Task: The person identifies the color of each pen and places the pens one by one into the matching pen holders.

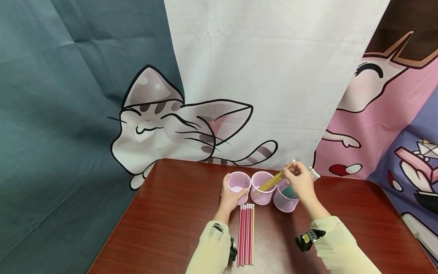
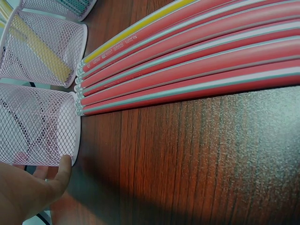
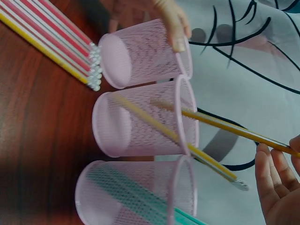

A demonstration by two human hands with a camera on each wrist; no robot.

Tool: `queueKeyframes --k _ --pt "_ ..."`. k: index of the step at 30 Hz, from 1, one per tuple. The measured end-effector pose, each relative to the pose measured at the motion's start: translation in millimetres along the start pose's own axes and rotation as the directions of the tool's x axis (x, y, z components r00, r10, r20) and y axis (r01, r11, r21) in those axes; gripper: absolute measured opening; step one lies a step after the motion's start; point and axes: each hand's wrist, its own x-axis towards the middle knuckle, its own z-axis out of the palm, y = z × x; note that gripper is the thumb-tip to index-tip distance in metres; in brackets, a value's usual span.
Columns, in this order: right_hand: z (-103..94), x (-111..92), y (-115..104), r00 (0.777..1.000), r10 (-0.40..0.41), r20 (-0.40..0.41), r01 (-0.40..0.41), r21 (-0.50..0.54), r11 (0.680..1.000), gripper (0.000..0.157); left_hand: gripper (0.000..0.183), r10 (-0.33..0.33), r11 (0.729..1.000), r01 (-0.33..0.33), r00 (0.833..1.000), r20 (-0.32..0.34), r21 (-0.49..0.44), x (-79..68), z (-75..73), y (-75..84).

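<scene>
My left hand [image 1: 231, 198] grips the leftmost pink mesh pencil cup [image 1: 237, 179], thumb at the front of its rim and fingers round its far side. No pencils show inside that cup. My right hand [image 1: 302, 182] pinches the upper end of a yellow pencil [image 3: 234, 129], whose lower end is inside the middle mesh cup [image 1: 262, 198]. Another yellow pencil [image 3: 212, 164] leans in the same cup, its eraser end over the rim. The right mesh cup [image 1: 284, 206] holds several teal pencils [image 1: 288, 192], just below my right hand.
In front of the cups a row of red-striped pencils [image 1: 245, 236] lies side by side on the brown table [image 1: 171, 213], with a yellow pencil [image 2: 136, 35] along one edge. A cloth backdrop with a cartoon cat [image 1: 154, 129] hangs behind the table.
</scene>
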Motion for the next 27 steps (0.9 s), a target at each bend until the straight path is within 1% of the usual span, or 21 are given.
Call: queueKeyframes --k 3,6,9,13,18,20,22,23,27 --pt "3.1 -0.2 5.1 0.999 0.028 0.020 -0.028 -0.009 1.000 0.018 0.093 0.011 1.000 -0.011 1.000 0.000 -0.004 0.3 -0.4 0.1" --pt "6.7 -1.6 10.5 0.999 0.036 0.025 -0.034 -0.076 0.996 0.014 0.093 0.017 1.000 -0.017 1.000 -0.002 -0.010 0.2 -0.3 0.1" --pt "9.6 -2.6 15.1 0.998 0.049 0.027 -0.044 -0.157 0.987 0.013 0.093 0.033 0.999 -0.033 0.999 -0.009 -0.008 0.3 0.3 -1.1" --pt "10.8 -3.4 19.9 0.999 0.047 0.013 -0.042 -0.266 0.963 0.021 0.093 0.033 0.999 -0.033 0.999 -0.011 -0.006 -0.3 0.4 -1.2" --pt "6.3 -4.8 24.5 0.996 0.087 0.028 -0.075 -0.293 0.953 0.030 0.093 0.001 1.000 -0.001 1.000 -0.002 -0.006 0.4 0.2 -1.0" --pt "3.7 -4.6 27.0 0.993 0.113 0.034 -0.098 -0.303 0.948 0.031 0.093 0.009 1.000 -0.009 1.000 -0.003 -0.005 0.6 0.1 -1.5" --pt "0.6 -4.2 29.6 0.992 0.126 0.029 -0.108 -0.344 0.933 0.033 0.093 0.026 1.000 -0.026 1.000 -0.005 -0.014 0.6 0.3 -2.4" --pt "-0.9 -4.1 30.8 0.991 0.134 0.030 -0.114 -0.361 0.925 0.034 0.092 0.046 0.999 -0.046 0.999 -0.012 -0.018 0.1 0.6 -2.8" --pt "-5.6 -4.4 34.6 0.982 0.174 0.068 -0.137 -0.367 0.920 0.038 0.089 0.132 0.991 -0.133 0.991 -0.039 -0.028 -1.0 1.3 -7.1"
